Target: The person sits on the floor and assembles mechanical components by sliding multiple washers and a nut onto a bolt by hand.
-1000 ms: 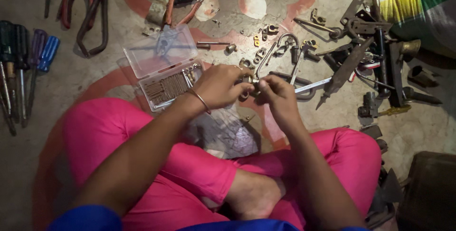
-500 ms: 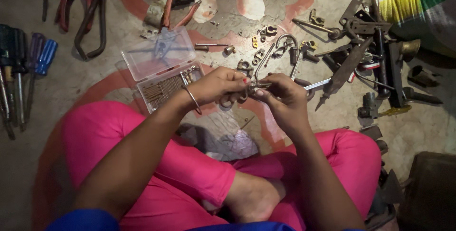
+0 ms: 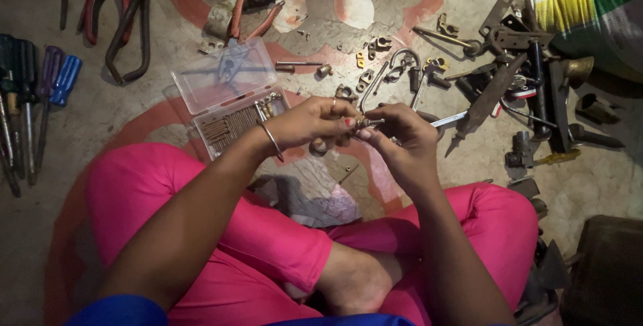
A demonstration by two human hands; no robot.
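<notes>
Now both hands meet over floor centre: left hand [image 3: 311,125] and right hand [image 3: 402,132] pinch small metal part [image 3: 367,123] between closed fingertips. Clear plastic screw box [image 3: 231,95] lies open, near left hand.

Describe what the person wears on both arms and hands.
Both forearms are bare. The left hand has a thin metal bangle at the wrist, a ring on one finger and red-painted nails. The right hand shows no jewellery. Blue short sleeves show at the bottom edge.
</notes>
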